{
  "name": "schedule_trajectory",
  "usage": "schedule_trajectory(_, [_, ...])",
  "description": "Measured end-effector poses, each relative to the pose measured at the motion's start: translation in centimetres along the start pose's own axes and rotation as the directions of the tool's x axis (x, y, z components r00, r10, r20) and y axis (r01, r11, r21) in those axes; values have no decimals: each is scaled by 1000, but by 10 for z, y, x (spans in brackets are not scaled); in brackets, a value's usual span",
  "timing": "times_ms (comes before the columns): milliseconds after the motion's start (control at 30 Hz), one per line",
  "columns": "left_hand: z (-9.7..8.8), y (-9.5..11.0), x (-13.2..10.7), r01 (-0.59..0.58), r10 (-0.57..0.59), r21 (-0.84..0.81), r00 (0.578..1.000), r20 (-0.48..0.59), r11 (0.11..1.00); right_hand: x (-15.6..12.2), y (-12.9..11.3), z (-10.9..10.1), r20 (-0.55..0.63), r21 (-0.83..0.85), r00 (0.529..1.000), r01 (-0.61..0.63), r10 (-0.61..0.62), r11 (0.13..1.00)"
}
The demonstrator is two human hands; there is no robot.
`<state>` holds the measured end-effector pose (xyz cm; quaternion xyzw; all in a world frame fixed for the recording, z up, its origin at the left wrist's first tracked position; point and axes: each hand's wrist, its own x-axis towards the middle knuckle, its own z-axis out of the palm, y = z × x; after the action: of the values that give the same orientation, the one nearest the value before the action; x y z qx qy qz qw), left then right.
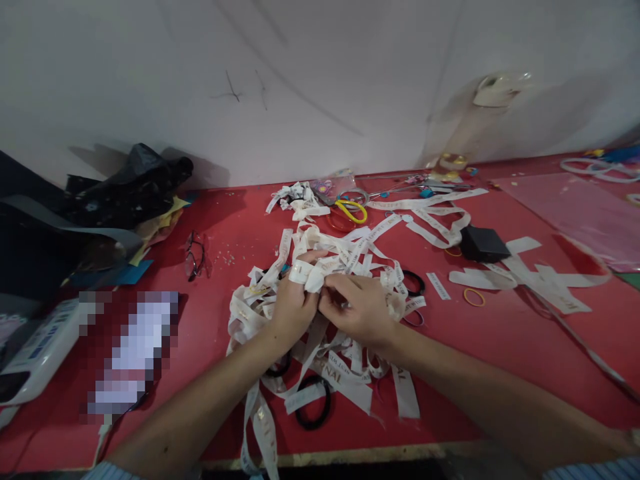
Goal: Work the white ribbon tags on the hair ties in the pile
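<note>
Over a tangled heap of white printed ribbon my two hands meet. My left hand is closed on a looped piece of white ribbon, which lies across its fingers. From the right, my right hand pinches at the same piece, its fingertips touching it; the exact grip is partly hidden. Black hair ties lie around the heap, one hair tie in front of it and another hair tie to its right. Scissors with yellow handles rest just behind the heap.
A pixelated phone-like object and a white device lie at left, near glasses and a black bag. At right are a black block, a yellow rubber band and a pink sheet. A bottle stands against the wall.
</note>
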<state>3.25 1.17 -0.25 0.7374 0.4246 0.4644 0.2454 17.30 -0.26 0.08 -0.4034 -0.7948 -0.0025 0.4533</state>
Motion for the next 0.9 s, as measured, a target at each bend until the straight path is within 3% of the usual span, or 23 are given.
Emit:
schedule_trajectory(433, [0,-6,1,53,-55,-46,997,-47,998,-1,2,0,27,84,1000,9,-11,996])
schedule_trajectory(900, [-2,-7,-1,88,-90,-29,992,-85,996,-3,0,3,57,34,998,23,-25,999])
